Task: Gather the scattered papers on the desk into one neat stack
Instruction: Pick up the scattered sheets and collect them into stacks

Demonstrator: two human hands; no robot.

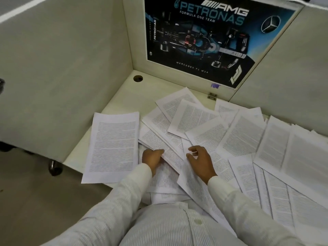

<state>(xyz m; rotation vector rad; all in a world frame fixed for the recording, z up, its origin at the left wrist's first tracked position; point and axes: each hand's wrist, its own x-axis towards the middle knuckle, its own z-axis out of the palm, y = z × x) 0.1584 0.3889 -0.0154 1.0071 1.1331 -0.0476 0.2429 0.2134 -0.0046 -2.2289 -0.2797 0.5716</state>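
Several printed white sheets (245, 137) lie scattered and overlapping across the pale desk (127, 96). One sheet (113, 146) lies apart at the left, hanging slightly over the desk's front edge. My left hand (152, 159) grips the edge of a slanted sheet (159, 142) in the middle of the pile, fingers curled around it. Just to its right, my right hand (200, 160) hovers over or rests on the papers with its fingers loosely bent and spread; it holds nothing that I can see.
Pale partition walls (67, 73) enclose the desk on the left, back and right. A dark racing-car poster (200, 38) hangs on the back wall. A round cable hole (138, 78) sits in the back left corner. A chair castor (55, 167) stands on the floor at left.
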